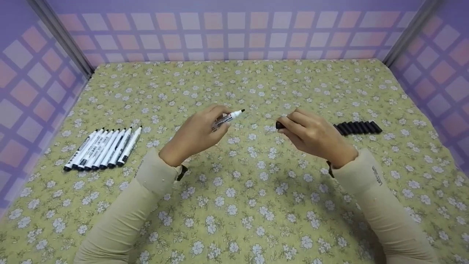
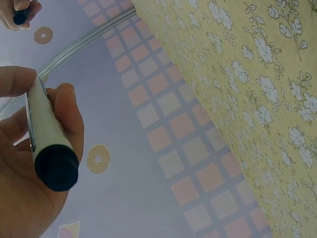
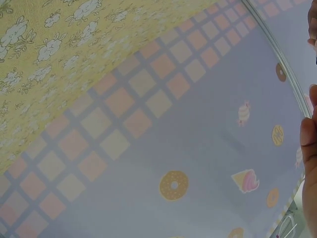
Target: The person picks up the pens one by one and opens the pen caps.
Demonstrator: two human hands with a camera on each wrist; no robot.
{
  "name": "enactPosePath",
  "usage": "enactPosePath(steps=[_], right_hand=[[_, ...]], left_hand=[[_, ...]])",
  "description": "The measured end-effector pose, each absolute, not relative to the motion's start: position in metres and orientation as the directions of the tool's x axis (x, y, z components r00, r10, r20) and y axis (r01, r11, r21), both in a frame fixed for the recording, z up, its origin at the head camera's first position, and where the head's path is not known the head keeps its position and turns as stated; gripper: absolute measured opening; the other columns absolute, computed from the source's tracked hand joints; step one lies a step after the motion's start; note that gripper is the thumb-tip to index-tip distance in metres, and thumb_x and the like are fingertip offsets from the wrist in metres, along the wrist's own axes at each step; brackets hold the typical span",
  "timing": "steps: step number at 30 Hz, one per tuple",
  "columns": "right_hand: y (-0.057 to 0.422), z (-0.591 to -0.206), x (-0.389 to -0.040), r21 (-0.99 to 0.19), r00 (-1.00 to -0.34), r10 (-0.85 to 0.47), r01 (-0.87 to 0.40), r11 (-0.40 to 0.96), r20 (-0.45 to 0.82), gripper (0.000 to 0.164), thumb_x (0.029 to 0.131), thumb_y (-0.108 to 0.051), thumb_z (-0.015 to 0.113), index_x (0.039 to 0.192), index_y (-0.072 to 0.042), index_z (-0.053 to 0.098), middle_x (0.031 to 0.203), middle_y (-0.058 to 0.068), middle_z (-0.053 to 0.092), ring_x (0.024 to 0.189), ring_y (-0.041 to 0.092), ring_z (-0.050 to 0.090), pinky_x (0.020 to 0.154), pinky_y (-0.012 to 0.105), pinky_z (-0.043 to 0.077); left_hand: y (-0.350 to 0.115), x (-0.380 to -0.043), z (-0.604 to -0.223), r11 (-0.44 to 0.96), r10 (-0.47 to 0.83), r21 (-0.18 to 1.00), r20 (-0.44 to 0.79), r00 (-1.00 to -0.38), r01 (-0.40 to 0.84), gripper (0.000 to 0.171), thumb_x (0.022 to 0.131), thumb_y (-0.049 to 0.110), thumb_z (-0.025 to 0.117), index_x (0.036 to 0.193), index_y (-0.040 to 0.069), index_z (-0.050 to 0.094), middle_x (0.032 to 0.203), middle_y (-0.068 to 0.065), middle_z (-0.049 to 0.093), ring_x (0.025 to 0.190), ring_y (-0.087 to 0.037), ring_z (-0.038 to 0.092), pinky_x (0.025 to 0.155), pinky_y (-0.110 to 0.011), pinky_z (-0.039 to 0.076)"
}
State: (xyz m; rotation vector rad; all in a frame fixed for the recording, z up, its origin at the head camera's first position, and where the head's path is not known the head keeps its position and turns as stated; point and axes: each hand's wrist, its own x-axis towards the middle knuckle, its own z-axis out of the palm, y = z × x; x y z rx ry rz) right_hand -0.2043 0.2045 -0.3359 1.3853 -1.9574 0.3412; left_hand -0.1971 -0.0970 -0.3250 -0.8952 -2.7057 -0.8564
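Note:
My left hand [image 1: 198, 132] grips a white marker [image 1: 234, 115] between thumb and fingers, its bare black tip pointing up and right. In the left wrist view the black end plug [image 2: 58, 168] of this marker faces the camera. Across a short gap to the right, my right hand [image 1: 313, 134] pinches a black marker cap [image 1: 279, 125], mostly covered by the fingers. Both hands are raised over the tablecloth. The right wrist view catches only part of the right hand [image 3: 309, 148] at its right edge, with the cap out of sight.
Several uncapped white markers [image 1: 104, 148] lie side by side on the left, tips away from me. On the right, several black caps [image 1: 357, 127] form a row, partly behind the right hand. A flowered tablecloth [image 1: 238, 205] covers the table; checked panels [image 1: 234, 31] enclose it.

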Motion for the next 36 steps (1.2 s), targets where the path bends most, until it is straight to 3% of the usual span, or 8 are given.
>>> enactPosePath(steps=[14, 22, 27, 32, 36], right_hand=[[0.208, -0.337, -0.204, 0.17, -0.206, -0.736, -0.9, 0.401, 0.645, 0.022, 0.096, -0.011, 0.058, 0.108, 0.004, 0.069, 0.085, 0.012, 0.064, 0.068, 0.022, 0.052, 0.058, 0.03, 0.044], [0.21, -0.339, -0.204, 0.154, -0.201, -0.73, -0.909, 0.388, 0.653, 0.022, 0.097, -0.011, 0.057, 0.108, 0.003, 0.068, 0.086, 0.012, 0.064, 0.068, 0.021, 0.052, 0.056, 0.03, 0.042], [0.211, -0.34, -0.205, 0.162, -0.198, -0.734, -0.907, 0.388, 0.65, 0.022, 0.097, -0.012, 0.057, 0.108, 0.004, 0.069, 0.086, 0.012, 0.065, 0.069, 0.022, 0.052, 0.056, 0.03, 0.043], [0.212, -0.341, -0.205, 0.16, -0.202, -0.74, -0.908, 0.386, 0.642, 0.021, 0.096, -0.011, 0.058, 0.106, 0.004, 0.069, 0.086, 0.012, 0.065, 0.069, 0.021, 0.053, 0.057, 0.03, 0.044], [0.213, -0.341, -0.204, 0.15, -0.214, -0.739, -0.907, 0.393, 0.639, 0.02, 0.096, -0.01, 0.059, 0.106, 0.004, 0.069, 0.086, 0.012, 0.065, 0.07, 0.021, 0.053, 0.057, 0.03, 0.044]], left_hand=[[-0.139, -0.212, -0.331, 0.755, 0.294, 0.533, 0.245, -0.924, 0.382, 0.033, 0.097, 0.023, 0.054, 0.126, 0.008, 0.059, 0.1, -0.007, 0.062, 0.076, -0.018, 0.053, 0.063, -0.032, 0.045], [-0.168, -0.218, -0.337, 0.798, 0.18, 0.555, 0.152, -0.972, 0.234, 0.035, 0.098, 0.026, 0.053, 0.128, 0.008, 0.058, 0.093, -0.009, 0.06, 0.058, -0.018, 0.045, 0.054, -0.033, 0.04], [-0.188, -0.221, -0.343, 0.794, 0.126, 0.589, 0.087, -0.988, 0.153, 0.039, 0.099, 0.025, 0.052, 0.132, 0.005, 0.055, 0.103, -0.015, 0.061, 0.062, -0.02, 0.046, 0.059, -0.036, 0.04], [-0.204, -0.223, -0.347, 0.8, 0.081, 0.596, 0.016, -0.997, 0.075, 0.043, 0.098, 0.023, 0.053, 0.134, -0.001, 0.053, 0.117, -0.021, 0.056, 0.086, -0.029, 0.053, 0.073, -0.042, 0.043], [-0.216, -0.226, -0.349, 0.82, 0.061, 0.572, -0.025, -0.998, 0.036, 0.043, 0.097, 0.02, 0.053, 0.132, -0.005, 0.053, 0.119, -0.026, 0.056, 0.072, -0.024, 0.051, 0.068, -0.041, 0.042]])
